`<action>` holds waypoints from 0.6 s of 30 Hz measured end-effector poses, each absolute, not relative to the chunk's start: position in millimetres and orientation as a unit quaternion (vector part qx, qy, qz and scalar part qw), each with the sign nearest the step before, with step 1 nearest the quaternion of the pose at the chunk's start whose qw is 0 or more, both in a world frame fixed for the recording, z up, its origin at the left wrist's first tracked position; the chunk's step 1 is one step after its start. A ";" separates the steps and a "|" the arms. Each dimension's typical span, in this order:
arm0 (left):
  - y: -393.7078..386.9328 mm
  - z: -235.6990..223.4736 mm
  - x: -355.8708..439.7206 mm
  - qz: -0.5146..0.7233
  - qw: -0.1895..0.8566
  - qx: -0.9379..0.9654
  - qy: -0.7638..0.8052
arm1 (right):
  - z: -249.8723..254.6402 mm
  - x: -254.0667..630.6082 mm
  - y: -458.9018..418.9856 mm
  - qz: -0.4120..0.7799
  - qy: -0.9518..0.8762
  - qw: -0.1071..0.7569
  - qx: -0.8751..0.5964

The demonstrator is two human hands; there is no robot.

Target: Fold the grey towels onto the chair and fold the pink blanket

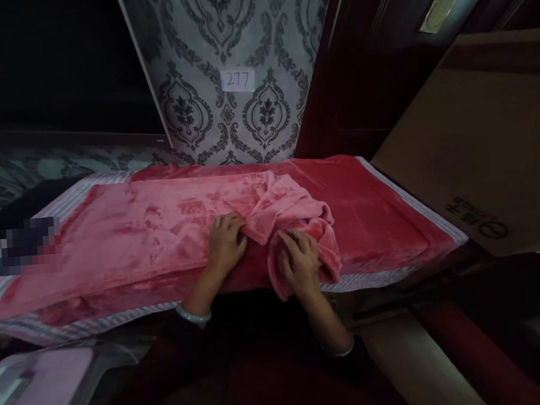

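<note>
A pink plush cloth (pixel 129 237) lies spread over a red blanket (pixel 382 213) on a low table. Its right end is bunched into a loose heap (pixel 293 210). My left hand (pixel 225 241) rests on the pink cloth just left of the heap, fingers curled onto a fold. My right hand (pixel 298 259) lies on the heap's front part near the table's front edge, fingers pressed into the fabric. A pale bangle (pixel 193 316) sits on my left wrist.
A striped sheet (pixel 377 278) edges the table under the blanket. A large cardboard box (pixel 474 151) leans at the right. Patterned wallpaper with a label reading 277 (pixel 238 79) stands behind. A clear plastic bag (pixel 42 379) lies at the lower left.
</note>
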State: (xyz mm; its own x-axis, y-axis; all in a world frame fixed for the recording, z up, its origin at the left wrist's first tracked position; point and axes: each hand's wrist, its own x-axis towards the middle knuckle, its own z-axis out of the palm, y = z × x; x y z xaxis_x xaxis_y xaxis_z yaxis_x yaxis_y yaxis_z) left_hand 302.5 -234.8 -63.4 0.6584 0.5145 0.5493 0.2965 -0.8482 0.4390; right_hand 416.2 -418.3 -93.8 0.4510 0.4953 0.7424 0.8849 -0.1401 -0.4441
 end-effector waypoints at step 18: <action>-243.7 -79.8 317.7 0.363 0.346 0.839 0.208 | -100.0 436.1 -405.1 -0.134 -0.478 0.461 -0.736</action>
State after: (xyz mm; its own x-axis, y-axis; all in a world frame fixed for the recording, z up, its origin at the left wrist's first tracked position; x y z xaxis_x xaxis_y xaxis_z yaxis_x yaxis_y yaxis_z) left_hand 317.7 -243.7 -79.8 0.6493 0.6013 0.4656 0.0981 -0.6733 0.7328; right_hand 436.1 -405.1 -100.0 0.5073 0.5801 0.6373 0.8266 -0.1185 -0.5501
